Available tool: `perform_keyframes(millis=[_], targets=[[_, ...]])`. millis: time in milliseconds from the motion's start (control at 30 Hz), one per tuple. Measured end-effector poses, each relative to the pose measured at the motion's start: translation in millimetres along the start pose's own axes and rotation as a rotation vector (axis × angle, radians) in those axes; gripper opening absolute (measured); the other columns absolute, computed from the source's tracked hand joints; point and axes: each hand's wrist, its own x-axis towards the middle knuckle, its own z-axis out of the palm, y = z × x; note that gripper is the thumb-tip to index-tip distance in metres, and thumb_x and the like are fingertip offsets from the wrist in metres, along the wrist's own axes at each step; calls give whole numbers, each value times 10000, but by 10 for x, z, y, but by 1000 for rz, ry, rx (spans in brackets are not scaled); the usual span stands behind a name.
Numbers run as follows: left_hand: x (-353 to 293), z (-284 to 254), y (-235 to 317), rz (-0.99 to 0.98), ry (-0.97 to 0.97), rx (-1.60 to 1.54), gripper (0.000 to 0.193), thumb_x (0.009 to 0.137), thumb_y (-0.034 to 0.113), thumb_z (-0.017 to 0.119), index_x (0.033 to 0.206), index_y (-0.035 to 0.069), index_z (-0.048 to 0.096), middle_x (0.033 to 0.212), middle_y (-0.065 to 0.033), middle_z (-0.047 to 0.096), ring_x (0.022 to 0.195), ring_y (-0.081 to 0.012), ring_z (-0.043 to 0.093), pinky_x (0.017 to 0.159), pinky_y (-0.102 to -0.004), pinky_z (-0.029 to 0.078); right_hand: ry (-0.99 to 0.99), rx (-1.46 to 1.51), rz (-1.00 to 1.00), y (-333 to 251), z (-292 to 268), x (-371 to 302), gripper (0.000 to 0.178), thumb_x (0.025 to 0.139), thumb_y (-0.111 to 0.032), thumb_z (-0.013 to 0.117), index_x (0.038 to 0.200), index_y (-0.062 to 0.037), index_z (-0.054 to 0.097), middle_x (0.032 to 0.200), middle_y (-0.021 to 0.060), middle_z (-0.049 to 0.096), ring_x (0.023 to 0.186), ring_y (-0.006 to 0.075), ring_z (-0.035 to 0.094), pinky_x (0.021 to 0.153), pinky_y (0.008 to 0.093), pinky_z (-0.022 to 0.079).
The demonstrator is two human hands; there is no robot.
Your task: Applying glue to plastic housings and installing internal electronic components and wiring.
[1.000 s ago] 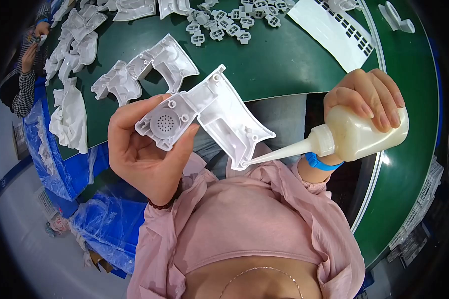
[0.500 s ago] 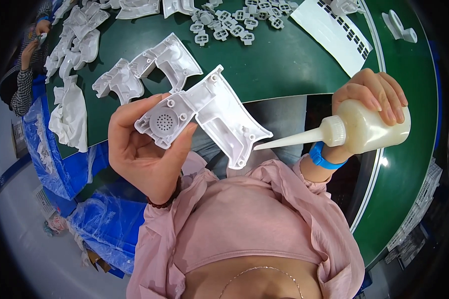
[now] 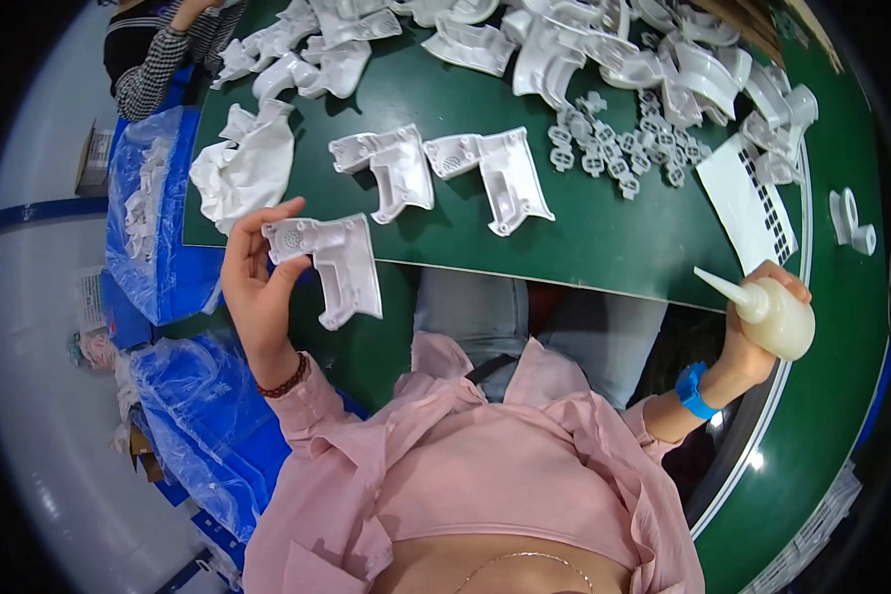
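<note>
My left hand (image 3: 258, 282) pinches a white plastic housing half (image 3: 343, 269) by its end with the round grid of holes. The hollow, ribbed inside of the part faces up, just off the table's near edge. Held in my right hand (image 3: 752, 342) is a squeeze bottle (image 3: 784, 319) of pale, cloudy liquid, its long tapered nozzle pointing up and left, well apart from the part. Two similar housing halves, one on the left (image 3: 398, 170) and one on the right (image 3: 502, 176), lie on the green table beyond.
Many white housings (image 3: 574, 49) are heaped along the table's (image 3: 584, 247) far side. Small translucent clips (image 3: 619, 148) lie before them, beside a white sheet (image 3: 742, 203) with black patches. A white cloth (image 3: 243, 168) rests at left, near blue plastic-lined bins (image 3: 173, 287). Another person's sleeve (image 3: 153, 79) shows at far left.
The bottle's nozzle has drawn away from the housing to the right. My left hand has moved the housing left and lower, and the view has shifted to show more of the table.
</note>
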Motion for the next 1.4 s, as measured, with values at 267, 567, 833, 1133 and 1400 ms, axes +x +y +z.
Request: perform_keyframes(millis=[267,567,833,1133,1400], targets=[[407,107,-636,58,272,208,458,668,-65,783,1102,24,670,954,7,499,755,-90,409,698,-217,405,-75,-28,89,146,-80,71,178,885,-273,519,871,-100,557,857,50,577,897,237,515,922,437,429],[1677,39,-51,637,180,865,521,712,95,786,1199,81,602,1133,-112,621,1054,-299,562,886,-395,464,-68,-173,59,76,-66,43,146,864,-234,564,860,-89,583,876,79,599,922,263,534,890,457,471],[2651,612,-186,969,-175,1176,651,640,52,816,1235,114,561,1234,-126,587,1186,-339,510,999,-442,421,-157,-61,5,202,-35,-132,155,873,-226,563,894,-73,553,881,69,575,938,248,516,888,430,463],[2440,293,195,893,-10,1167,392,701,92,678,1088,124,623,991,-104,626,933,-319,619,765,-422,508,-160,-88,-21,68,-15,-193,122,875,-203,535,884,-81,541,857,50,568,890,214,539,915,416,458],[743,630,1130,497,233,4,220,996,181,457,965,-9,562,968,-164,614,791,-126,564,586,-207,439,-87,3,-32,232,19,-140,165,862,-247,531,829,-86,525,807,55,535,838,209,513,851,375,437]])
